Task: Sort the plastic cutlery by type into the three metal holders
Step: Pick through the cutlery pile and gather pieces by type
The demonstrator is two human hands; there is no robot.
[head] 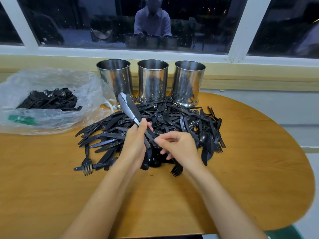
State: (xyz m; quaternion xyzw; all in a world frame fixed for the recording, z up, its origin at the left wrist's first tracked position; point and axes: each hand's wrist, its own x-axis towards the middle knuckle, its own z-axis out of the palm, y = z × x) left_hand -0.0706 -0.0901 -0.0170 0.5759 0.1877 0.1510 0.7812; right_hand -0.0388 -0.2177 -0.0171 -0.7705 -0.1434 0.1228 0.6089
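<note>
Your left hand [136, 140] grips a bundle of knives [129, 107] by the handles, the blades fanned upward and away from you towards the left holder [114, 76]. Your right hand [177, 145], fingers curled, pinches the lower handle ends of the same bundle between thumb and forefinger; whether its lower fingers also hold anything cannot be told. Both hands meet above the near edge of the pile of black plastic cutlery [181, 118], a mixed heap of knives, forks and spoons at the middle of the round wooden surface [51, 187]. Behind the pile stand the left holder, the middle holder [152, 78] and the right holder [189, 80], upright in a row below the window [103, 23]. A lone fork [87, 163] lies at the pile's near left edge. To the left, an open clear plastic bag [77, 94] contains more black cutlery [50, 99].
</note>
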